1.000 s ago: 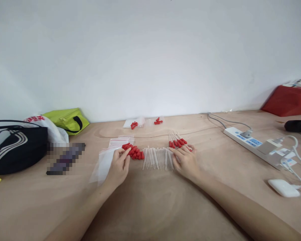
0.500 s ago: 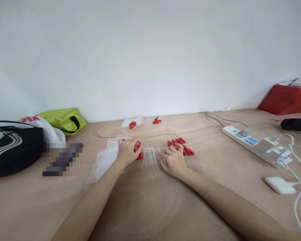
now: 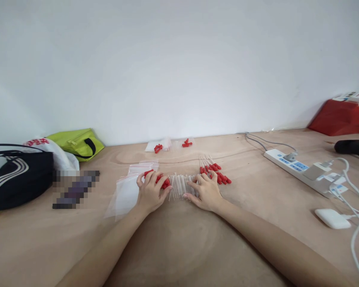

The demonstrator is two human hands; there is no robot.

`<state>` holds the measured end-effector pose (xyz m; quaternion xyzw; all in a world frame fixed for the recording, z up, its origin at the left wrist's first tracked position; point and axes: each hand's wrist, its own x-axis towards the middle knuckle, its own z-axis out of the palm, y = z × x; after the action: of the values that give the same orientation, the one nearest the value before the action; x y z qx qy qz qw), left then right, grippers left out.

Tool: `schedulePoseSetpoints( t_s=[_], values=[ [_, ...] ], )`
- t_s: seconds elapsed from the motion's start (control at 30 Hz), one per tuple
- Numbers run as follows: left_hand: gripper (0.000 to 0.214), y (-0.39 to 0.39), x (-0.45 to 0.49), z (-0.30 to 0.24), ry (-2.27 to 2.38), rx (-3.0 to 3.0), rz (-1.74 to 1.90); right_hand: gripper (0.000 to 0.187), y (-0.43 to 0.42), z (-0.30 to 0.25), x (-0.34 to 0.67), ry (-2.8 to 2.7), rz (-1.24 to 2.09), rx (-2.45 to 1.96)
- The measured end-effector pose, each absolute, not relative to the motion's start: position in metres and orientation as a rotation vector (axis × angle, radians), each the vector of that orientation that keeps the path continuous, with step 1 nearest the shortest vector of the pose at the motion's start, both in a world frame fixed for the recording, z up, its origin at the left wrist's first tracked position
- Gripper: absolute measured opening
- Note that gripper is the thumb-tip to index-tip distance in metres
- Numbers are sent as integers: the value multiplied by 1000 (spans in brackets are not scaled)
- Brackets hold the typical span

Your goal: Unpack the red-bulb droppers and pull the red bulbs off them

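Note:
My left hand (image 3: 151,194) rests with fingers spread and curved over a pile of red rubber dropper bulbs (image 3: 166,183). One more bulb shows beyond its fingertips. Between my hands lies a row of clear, thin dropper tubes (image 3: 179,185), side by side and pointing away from me. My right hand (image 3: 208,192) is at the row's right end, thumb and fingers apart, the fingertips touching or just over the tubes. Just beyond it, droppers with red bulbs (image 3: 224,179) lie in a group, their thin tips pointing away.
Clear zip bags (image 3: 127,195) lie left of my left hand. Two small bags with red bulbs (image 3: 158,148) are near the wall. A power strip (image 3: 299,169) with cables and a white charger (image 3: 332,219) are at right. A black bag (image 3: 20,179) and a yellow-green bag (image 3: 74,144) stand left.
My left hand has drawn slightly nearer and spread over the bulbs, its thumb reaching toward the tubes. The right thumb has stretched left from beside the tubes' near ends.

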<state>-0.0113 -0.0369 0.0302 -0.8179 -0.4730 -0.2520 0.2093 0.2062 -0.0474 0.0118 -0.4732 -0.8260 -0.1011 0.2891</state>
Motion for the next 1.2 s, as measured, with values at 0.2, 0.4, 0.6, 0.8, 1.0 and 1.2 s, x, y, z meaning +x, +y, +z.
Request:
schedulePoseSetpoints(
  t_s=[0.2, 0.4, 0.6, 0.8, 1.0, 1.2],
  values=[
    [23, -61, -17, 19, -1324, -2260, -804, 29, -18, 14, 234, -1780, -318, -1675],
    [18, -60, -17, 20, -1331, -2236, -817, 29, 5, 8, 264, -1617, -267, -1915],
    [16, -61, -16, 21, -1317, -2254, -819, 31, 7, 4, 263, -1644, -265, -1951],
    [14, -58, -12, 23, -1288, -2279, -833, 32, 7, 6, 263, -1611, -279, -1914],
    [13, -55, -8, 22, -1271, -2326, -844, 31, 2, 10, 263, -1688, -272, -1943],
    [11, -55, -10, 19, -1266, -2346, -894, 31, 12, 10, 275, -1494, -73, -2094]
  ],
)
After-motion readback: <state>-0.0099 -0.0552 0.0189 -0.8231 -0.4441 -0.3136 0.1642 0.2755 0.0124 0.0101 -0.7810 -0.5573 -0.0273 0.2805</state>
